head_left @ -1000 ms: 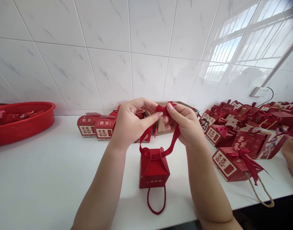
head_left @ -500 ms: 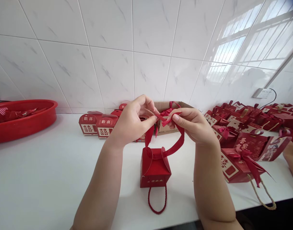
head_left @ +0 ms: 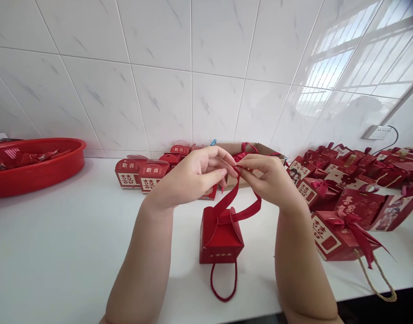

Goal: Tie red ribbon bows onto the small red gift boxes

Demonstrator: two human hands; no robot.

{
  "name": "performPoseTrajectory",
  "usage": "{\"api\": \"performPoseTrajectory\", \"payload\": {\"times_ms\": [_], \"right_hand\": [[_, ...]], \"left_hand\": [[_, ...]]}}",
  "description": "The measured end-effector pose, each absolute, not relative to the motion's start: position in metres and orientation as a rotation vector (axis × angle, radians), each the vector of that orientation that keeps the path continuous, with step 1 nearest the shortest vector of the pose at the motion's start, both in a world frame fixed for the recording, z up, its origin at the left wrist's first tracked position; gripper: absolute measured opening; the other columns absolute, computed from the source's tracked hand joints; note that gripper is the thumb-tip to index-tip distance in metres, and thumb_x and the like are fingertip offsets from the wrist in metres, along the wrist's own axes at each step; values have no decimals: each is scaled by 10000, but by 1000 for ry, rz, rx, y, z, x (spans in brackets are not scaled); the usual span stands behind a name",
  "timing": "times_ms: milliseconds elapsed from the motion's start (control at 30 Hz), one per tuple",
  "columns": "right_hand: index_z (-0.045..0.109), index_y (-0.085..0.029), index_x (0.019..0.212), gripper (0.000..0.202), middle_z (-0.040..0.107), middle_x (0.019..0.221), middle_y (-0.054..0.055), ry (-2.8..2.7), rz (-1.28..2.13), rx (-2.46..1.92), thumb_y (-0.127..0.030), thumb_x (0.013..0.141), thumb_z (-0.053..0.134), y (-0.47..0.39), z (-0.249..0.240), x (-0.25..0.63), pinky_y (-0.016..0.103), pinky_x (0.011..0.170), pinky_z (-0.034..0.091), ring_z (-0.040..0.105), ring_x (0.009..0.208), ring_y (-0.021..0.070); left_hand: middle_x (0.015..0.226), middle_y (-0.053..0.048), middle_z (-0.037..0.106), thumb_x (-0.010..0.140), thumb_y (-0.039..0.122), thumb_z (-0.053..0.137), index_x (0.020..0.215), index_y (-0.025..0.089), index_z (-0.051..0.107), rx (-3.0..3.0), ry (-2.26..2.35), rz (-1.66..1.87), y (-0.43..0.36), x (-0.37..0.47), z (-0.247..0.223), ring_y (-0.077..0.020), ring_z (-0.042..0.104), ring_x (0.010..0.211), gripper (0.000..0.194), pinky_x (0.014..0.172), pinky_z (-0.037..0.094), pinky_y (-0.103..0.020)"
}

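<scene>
Your box (head_left: 223, 231) stands upright near the front edge of the tabletop (head_left: 74, 252), its top flaps folded in. A cord (head_left: 224, 300) loops from its near face toward that edge. The ribbon (head_left: 228, 200) passes through the box's top, and its two strands rise to your hands above. Your right hand (head_left: 272, 177) has its fingers (head_left: 255, 164) pinched together on the ribbon. Your left hand (head_left: 197, 173) has its fingers curled, thumb and forefinger slightly apart, tips at the same spot; I cannot tell whether they grip the ribbon. Beyond your hands, by the back edge, sits a carton (head_left: 221, 148), with small boxes (head_left: 154, 171) to its left. A red tub (head_left: 57, 171) rests farther left, near the back edge. Finished-looking boxes (head_left: 341, 175) crowd the right end; one with a bow (head_left: 363, 238) is nearest the front edge.
</scene>
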State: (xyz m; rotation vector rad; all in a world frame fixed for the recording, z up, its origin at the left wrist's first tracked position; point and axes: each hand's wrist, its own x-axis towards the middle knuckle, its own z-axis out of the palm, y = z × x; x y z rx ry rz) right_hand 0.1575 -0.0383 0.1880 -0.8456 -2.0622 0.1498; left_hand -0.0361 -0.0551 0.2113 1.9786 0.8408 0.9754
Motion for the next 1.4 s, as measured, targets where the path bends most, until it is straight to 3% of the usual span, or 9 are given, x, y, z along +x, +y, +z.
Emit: {"api": "performPoseTrajectory", "payload": {"times_ms": [233,433,667,967,1200,1400], "right_hand": [[712,-205,760,182,644,705,22,-1943,200,-804,-249,861,568,-37,189,158,292,587,438,556,668,151],[720,-209,779,176,645,719,19,-1935,234,-788,-256,861,572,-37,188,157,298,603,447,547,661,144],[739,-211,827,156,703,804,34,-1922,300,-782,-257,849,591,-40,189,154,313,665,483,619,765,175],[756,-202,884,244,732,812,45,-1552,700,-789,-387,841,601,-42,189,141,306,677,514,664,791,187],[750,-169,973,312,731,778,40,-1453,401,-1015,-397,813,610,-47,174,140,315,667,511,660,767,210],[757,-153,813,271,706,738,40,-1439,222,-1094,-373,802,599,-62,164,154,295,629,483,627,696,190]], "left_hand": [[926,-39,656,764,165,595,874,222,579,2131,967,1226,-47,-35,207,-181,628,844,125,640,527,-288],[960,-32,644,748,189,626,899,227,565,2115,1087,1229,-43,-33,205,-181,623,898,167,691,528,-293],[852,-11,675,757,126,579,895,233,561,2078,1060,1253,-47,-32,205,-176,651,833,175,636,523,-274],[853,-18,714,771,121,561,915,228,567,2165,1041,1309,-45,-23,212,-161,650,709,179,552,496,-248],[814,3,701,779,79,539,910,211,575,2374,1250,1418,-55,-31,213,-135,645,700,190,621,507,-235],[851,0,698,806,111,540,946,214,575,2454,1238,1456,-66,-49,201,-151,667,819,177,722,531,-251]]}}
